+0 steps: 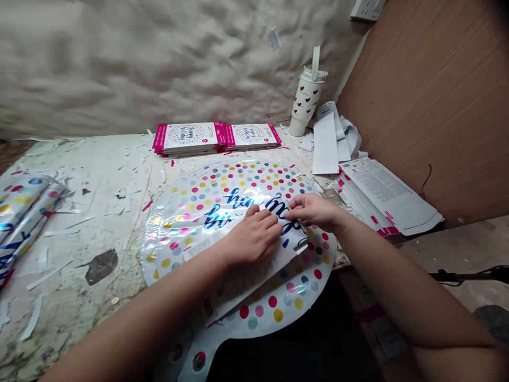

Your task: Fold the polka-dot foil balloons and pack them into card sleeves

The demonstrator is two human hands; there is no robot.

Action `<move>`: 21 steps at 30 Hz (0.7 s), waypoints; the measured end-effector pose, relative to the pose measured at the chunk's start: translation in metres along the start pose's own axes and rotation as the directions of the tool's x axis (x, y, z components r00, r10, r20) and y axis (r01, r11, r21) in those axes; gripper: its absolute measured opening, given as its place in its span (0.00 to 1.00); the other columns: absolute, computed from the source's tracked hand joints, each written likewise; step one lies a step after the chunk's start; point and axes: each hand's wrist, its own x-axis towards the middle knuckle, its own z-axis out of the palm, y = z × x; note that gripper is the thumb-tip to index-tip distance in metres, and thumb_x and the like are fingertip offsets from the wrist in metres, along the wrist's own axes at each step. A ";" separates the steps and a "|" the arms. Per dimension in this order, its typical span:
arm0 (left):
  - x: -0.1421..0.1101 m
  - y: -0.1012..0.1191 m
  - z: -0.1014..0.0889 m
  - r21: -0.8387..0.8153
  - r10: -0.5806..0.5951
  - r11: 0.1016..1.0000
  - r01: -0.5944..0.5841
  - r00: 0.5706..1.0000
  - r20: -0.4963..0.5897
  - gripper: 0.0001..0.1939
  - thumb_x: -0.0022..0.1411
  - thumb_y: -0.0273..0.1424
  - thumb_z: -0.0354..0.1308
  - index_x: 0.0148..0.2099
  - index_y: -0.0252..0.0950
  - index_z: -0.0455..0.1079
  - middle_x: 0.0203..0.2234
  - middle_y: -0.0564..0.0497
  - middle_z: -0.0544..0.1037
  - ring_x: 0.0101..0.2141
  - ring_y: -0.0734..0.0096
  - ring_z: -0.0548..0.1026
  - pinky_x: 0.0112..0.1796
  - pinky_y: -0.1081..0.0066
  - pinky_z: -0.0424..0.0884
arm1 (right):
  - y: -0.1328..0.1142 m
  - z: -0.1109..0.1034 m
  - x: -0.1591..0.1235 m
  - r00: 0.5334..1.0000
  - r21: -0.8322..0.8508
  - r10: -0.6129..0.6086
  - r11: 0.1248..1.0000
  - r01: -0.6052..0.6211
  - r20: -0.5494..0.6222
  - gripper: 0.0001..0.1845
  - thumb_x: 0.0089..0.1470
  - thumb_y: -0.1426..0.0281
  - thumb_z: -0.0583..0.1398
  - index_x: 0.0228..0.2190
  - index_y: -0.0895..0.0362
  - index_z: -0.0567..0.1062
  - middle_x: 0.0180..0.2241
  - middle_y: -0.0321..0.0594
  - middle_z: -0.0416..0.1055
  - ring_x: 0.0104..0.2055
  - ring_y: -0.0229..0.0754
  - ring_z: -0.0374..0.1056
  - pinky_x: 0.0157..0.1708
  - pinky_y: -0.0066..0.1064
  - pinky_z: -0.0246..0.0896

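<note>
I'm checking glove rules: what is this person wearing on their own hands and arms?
The left hand and right hand wear no gloves. No sleeve shows on the left forearm or the right forearm, and no watch or bracelet is visible.

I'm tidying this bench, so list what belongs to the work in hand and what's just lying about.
Work, likely: dotted balloon, printed card under the left hand, pink-edged packs, card stack, foil bundle.

Lying about, likely: tumbler, paper strips.
</note>
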 end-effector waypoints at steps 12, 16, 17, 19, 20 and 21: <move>-0.012 -0.004 -0.024 0.083 -0.181 0.978 0.193 0.975 -0.132 0.08 0.59 0.27 0.43 0.33 0.34 0.63 0.29 0.46 0.68 0.34 0.60 0.63 0.39 0.58 0.59 | -0.008 0.015 -0.019 0.921 -0.156 -0.360 0.928 0.338 -0.148 0.17 0.41 0.70 0.65 0.37 0.58 0.72 0.31 0.38 0.73 0.29 0.36 0.68 0.29 0.27 0.66; -0.016 0.002 -0.044 0.056 -0.293 0.939 0.340 0.873 -0.390 0.07 0.59 0.27 0.46 0.36 0.34 0.65 0.33 0.44 0.69 0.39 0.57 0.65 0.43 0.55 0.58 | 0.003 0.036 -0.029 0.881 0.108 -0.472 0.876 0.470 -0.003 0.25 0.42 0.65 0.66 0.43 0.56 0.71 0.39 0.41 0.73 0.41 0.43 0.69 0.44 0.38 0.64; -0.018 0.004 -0.048 0.022 -0.308 0.929 0.369 0.807 -0.504 0.07 0.59 0.28 0.49 0.40 0.35 0.65 0.38 0.44 0.69 0.43 0.55 0.64 0.47 0.52 0.56 | 0.006 0.043 -0.030 0.865 0.200 -0.500 0.851 0.485 0.029 0.21 0.45 0.64 0.64 0.43 0.57 0.71 0.40 0.42 0.73 0.43 0.44 0.69 0.47 0.39 0.62; -0.025 0.007 -0.052 -0.163 -0.392 0.903 0.398 0.605 -0.693 0.18 0.57 0.30 0.53 0.51 0.38 0.61 0.51 0.44 0.63 0.53 0.52 0.58 0.53 0.51 0.48 | 0.010 0.056 -0.030 0.831 0.309 -0.555 0.784 0.538 -0.036 0.17 0.48 0.66 0.62 0.41 0.57 0.72 0.40 0.42 0.74 0.44 0.44 0.68 0.50 0.40 0.60; -0.030 0.008 -0.051 -0.320 -0.478 0.873 0.368 0.518 -0.709 0.25 0.56 0.32 0.54 0.56 0.40 0.56 0.56 0.45 0.58 0.56 0.52 0.55 0.55 0.51 0.47 | 0.010 0.059 -0.029 0.821 0.328 -0.565 0.763 0.557 -0.080 0.16 0.48 0.67 0.62 0.41 0.56 0.72 0.41 0.41 0.74 0.45 0.43 0.68 0.50 0.40 0.59; -0.034 0.008 -0.050 -0.496 -0.584 0.811 0.309 0.479 -0.655 0.29 0.56 0.33 0.55 0.60 0.41 0.51 0.59 0.45 0.54 0.57 0.52 0.53 0.55 0.52 0.48 | 0.011 0.061 -0.029 0.816 0.333 -0.567 0.752 0.569 -0.113 0.16 0.47 0.68 0.63 0.40 0.56 0.71 0.41 0.41 0.73 0.46 0.43 0.68 0.50 0.40 0.59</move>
